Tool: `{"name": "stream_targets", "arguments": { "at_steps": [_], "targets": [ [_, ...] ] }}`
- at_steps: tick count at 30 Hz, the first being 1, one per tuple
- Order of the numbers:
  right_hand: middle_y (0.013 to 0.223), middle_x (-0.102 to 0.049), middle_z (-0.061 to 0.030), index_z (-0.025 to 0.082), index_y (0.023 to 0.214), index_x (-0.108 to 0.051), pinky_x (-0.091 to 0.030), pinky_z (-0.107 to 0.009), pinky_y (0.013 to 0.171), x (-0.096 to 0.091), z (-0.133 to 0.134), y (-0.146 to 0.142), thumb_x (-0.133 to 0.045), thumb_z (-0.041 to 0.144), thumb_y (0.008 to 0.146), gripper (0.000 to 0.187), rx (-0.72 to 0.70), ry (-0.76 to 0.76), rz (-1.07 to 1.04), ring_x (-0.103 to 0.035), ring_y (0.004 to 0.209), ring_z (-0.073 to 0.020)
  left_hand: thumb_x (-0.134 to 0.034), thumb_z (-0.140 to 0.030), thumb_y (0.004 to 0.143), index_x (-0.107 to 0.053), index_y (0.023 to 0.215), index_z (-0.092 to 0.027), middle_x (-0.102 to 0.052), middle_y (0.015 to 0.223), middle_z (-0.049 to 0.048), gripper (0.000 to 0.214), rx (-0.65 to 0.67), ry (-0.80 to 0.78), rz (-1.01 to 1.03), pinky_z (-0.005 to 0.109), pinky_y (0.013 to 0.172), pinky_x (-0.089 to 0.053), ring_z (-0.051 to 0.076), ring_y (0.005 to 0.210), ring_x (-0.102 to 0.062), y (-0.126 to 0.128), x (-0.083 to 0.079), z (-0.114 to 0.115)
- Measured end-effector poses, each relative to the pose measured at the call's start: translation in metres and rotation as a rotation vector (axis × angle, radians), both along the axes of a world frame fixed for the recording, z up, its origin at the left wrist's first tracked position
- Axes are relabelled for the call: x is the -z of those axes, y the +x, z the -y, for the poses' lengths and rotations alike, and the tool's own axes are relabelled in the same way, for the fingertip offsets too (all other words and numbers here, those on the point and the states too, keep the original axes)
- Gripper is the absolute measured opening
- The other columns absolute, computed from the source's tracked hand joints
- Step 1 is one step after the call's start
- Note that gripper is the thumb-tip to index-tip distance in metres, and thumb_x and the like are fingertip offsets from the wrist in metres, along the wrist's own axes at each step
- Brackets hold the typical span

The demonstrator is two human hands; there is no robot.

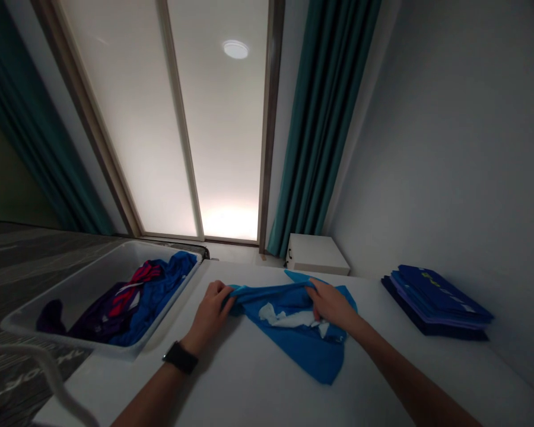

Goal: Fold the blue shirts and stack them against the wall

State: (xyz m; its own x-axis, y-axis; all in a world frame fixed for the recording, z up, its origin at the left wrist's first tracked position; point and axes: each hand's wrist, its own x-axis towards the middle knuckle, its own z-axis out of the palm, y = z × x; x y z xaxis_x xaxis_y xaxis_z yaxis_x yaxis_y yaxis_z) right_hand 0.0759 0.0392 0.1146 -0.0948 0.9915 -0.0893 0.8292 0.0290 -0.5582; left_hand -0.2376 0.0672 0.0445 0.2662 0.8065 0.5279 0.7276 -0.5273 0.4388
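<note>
A bright blue garment (302, 344) with a white print lies bunched on the white table (249, 385). My left hand (213, 305) pinches its left end, and the cloth runs in a taut fold from there to the right. Farther along that fold, my right hand (331, 303) grips the fabric, its fingertips partly hidden by the cloth. The lower part of the garment spreads toward me in a loose point. What kind of garment it is, I cannot make out. A dark watch (180, 357) is on my left wrist.
Left of the table stands a translucent white bin (26, 314) holding crumpled blue, purple and red clothes (133, 299). On the table's right side, by the wall, sits a stack of folded blue and purple clothes (438, 302). A white cabinet (318, 254) stands beyond the far edge.
</note>
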Motion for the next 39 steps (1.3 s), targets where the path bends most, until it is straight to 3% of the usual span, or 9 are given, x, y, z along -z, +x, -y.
{"name": "stream_targets", "arguments": {
  "at_steps": [3,5,10,13,19,23,26,31,39],
  "targets": [
    [0.047,-0.060,0.0047,0.022,0.093,-0.057,-0.039,-0.025,0.052,0.003,0.033,0.018,-0.036,0.037,0.095,0.025,-0.021,-0.287,-0.049,-0.048,0.035,-0.0121,-0.045,-0.037,0.091,-0.064,0.087,-0.023,-0.055,0.084,0.0051,0.024,-0.035,-0.036,-0.015,0.034,0.072,-0.047,0.023,0.082,-0.055,0.010,-0.014,0.014],
    [0.047,-0.060,0.0042,0.022,0.090,-0.057,-0.037,-0.023,0.046,0.006,0.050,0.029,-0.041,0.035,0.092,0.020,-0.043,-0.402,-0.062,-0.043,0.030,-0.0107,-0.044,-0.039,0.091,-0.061,0.080,-0.022,-0.059,0.081,0.0041,0.026,0.061,-0.210,-0.003,0.032,0.070,-0.047,0.021,0.076,-0.058,0.019,-0.020,0.025],
    [0.049,-0.062,0.0020,0.020,0.086,-0.057,-0.036,-0.021,0.038,0.014,0.058,0.046,-0.044,0.028,0.089,0.016,-0.105,-0.530,-0.065,-0.043,0.030,-0.0108,-0.035,-0.059,0.092,-0.056,0.091,-0.019,-0.060,0.050,-0.0010,0.045,0.502,-1.171,0.161,0.026,0.046,-0.045,0.017,0.043,-0.058,0.040,-0.013,0.039],
    [0.050,-0.063,0.0017,0.018,0.088,-0.060,-0.037,-0.020,0.038,0.022,0.034,0.044,-0.045,0.026,0.089,0.017,-0.107,-0.498,-0.048,-0.045,0.031,-0.0112,-0.043,-0.064,0.086,-0.053,0.095,-0.017,-0.069,0.057,0.0052,0.049,0.565,-1.420,0.307,0.027,0.050,-0.051,0.019,0.051,-0.066,0.053,-0.003,0.026],
    [0.058,-0.068,-0.0016,0.015,0.096,-0.065,-0.044,-0.023,0.050,0.042,-0.057,0.029,-0.044,0.024,0.092,0.022,0.092,-0.236,-0.024,-0.049,0.035,-0.0110,-0.049,-0.046,0.089,-0.056,0.086,-0.015,-0.075,0.074,0.0123,0.032,0.192,-1.080,0.631,0.034,0.069,-0.058,0.022,0.070,-0.073,0.082,-0.011,-0.056],
    [0.091,-0.074,-0.0056,0.018,0.112,-0.062,-0.048,-0.023,0.058,0.046,-0.114,0.027,-0.033,0.029,0.098,0.034,0.229,-0.072,-0.140,-0.063,0.050,-0.0120,-0.048,-0.040,0.088,-0.058,0.090,-0.013,-0.073,0.069,0.0115,0.029,0.096,-0.921,0.691,0.038,0.068,-0.057,0.023,0.062,-0.071,0.087,-0.020,-0.114],
    [0.110,-0.071,-0.0084,0.018,0.120,-0.058,-0.050,-0.022,0.060,0.045,-0.142,0.026,-0.025,0.029,0.099,0.041,0.287,0.031,-0.255,-0.069,0.067,-0.0134,-0.045,-0.038,0.087,-0.062,0.096,-0.012,-0.075,0.079,0.0122,0.032,0.055,-0.763,0.722,0.036,0.079,-0.055,0.023,0.080,-0.072,0.087,-0.022,-0.144],
    [0.110,-0.071,-0.0076,0.017,0.119,-0.060,-0.051,-0.023,0.069,0.047,-0.163,0.023,-0.027,0.027,0.097,0.041,0.312,0.161,-0.344,-0.069,0.088,-0.0146,-0.038,-0.031,0.088,-0.068,0.101,-0.013,-0.075,0.093,0.0088,0.038,0.045,-0.550,0.674,0.034,0.087,-0.052,0.022,0.095,-0.069,0.088,-0.024,-0.168],
    [0.086,-0.073,-0.0052,0.019,0.098,-0.072,-0.050,-0.032,0.079,0.057,-0.155,0.034,-0.038,0.031,0.091,0.036,0.309,0.331,-0.234,-0.065,0.088,-0.0217,-0.045,-0.028,0.088,-0.072,0.101,-0.016,-0.074,0.100,0.0087,0.032,-0.047,-0.330,0.385,0.038,0.090,-0.048,0.027,0.101,-0.065,0.078,-0.024,-0.165]
  ]
}}
